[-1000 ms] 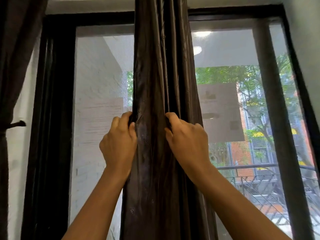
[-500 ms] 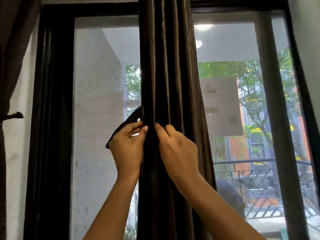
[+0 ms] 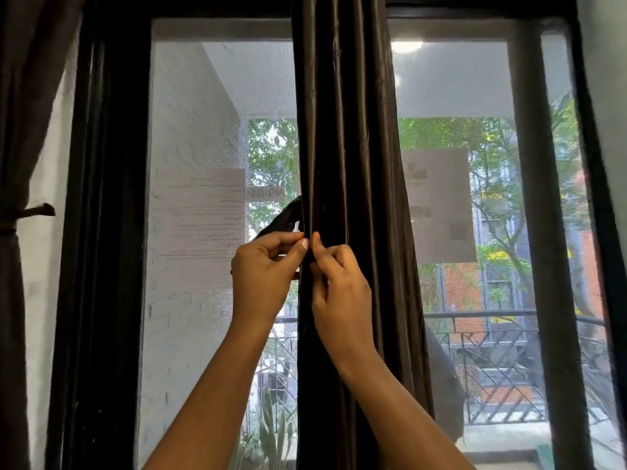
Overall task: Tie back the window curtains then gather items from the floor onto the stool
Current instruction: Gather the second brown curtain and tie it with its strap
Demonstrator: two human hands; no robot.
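The dark brown curtain point(image 3: 342, 164) hangs gathered into a narrow bunch down the middle of the window point(image 3: 203, 164), its folds running straight from the top edge to the bottom. A strip of the same dark cloth, the tie point(image 3: 283, 220), curls out from behind the curtain's left edge, just above my left hand.

My left hand point(image 3: 263, 273) is at the curtain's left edge, thumb and forefinger pressed together in a pinch at the front fold, the other fingers curled in; the tie runs down toward that hand, though I cannot tell whether I pinch the tie, the curtain cloth or both. My right hand point(image 3: 341, 293) lies against the front of the bunch just beside it, its fingers curled and its thumb tip nearly touching my left thumb, pinching at the same fold. Both forearms come up from the bottom of the view.

At the far left a second curtain point(image 3: 13, 130) is already cinched by a band point(image 3: 32, 213) whose end sticks out to the right. The black window frame point(image 3: 101, 232) surrounds the glass. Outside I see a white brick wall point(image 3: 190, 283), a metal railing point(image 3: 492, 351), green trees and an orange brick building.
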